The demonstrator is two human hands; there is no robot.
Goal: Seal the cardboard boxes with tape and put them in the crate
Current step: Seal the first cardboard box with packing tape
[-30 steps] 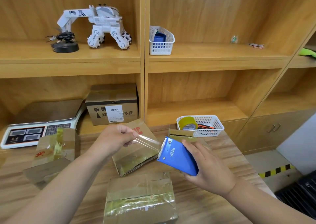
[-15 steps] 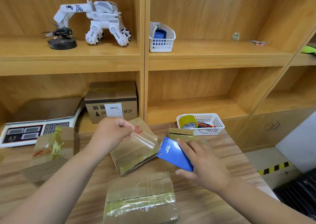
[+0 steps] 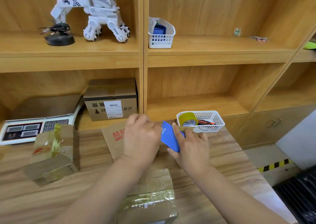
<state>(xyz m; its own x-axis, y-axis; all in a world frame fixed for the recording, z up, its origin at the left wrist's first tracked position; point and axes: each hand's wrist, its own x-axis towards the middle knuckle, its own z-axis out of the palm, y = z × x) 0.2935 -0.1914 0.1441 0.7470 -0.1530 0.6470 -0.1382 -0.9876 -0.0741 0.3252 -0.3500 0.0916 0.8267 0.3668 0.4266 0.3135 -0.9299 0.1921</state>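
Fingers of the right hand [image 3: 189, 148] are curled round a blue tape dispenser [image 3: 168, 138], which is gripped with the thumb laid across its upper face and its top corner tilted up towards the left hand [image 3: 142, 138]. The left hand is held just beside the dispenser, its back turned to the camera and its fingers curled under. Whether anything is pinched in them cannot be told, since the fingertips are hidden. Both hands are held over a cardboard box [image 3: 114, 138] that lies on the wooden desk [image 3: 90, 145]. Red printed letters are seen on the uncovered part of the box, just left of the left hand. A second box [image 3: 54, 148], wrapped in yellowish tape and marked in red, is set well to the left of the left hand. A third box [image 3: 153, 189], banded with glossy tape across its top, is placed nearer the person than both hands and is partly covered by the left forearm. Just beyond the right hand a white basket [image 3: 212, 123] is stood on the desk, and a roll of yellowish tape [image 3: 187, 118] is held in its left end. Beyond the left hand, on the lower shelf, a labelled carton [image 3: 111, 102] is set beside a weighing scale [image 3: 25, 129]. Far to the right of the right hand, below desk level, a dark ribbed container [image 3: 297, 194] is partly seen.
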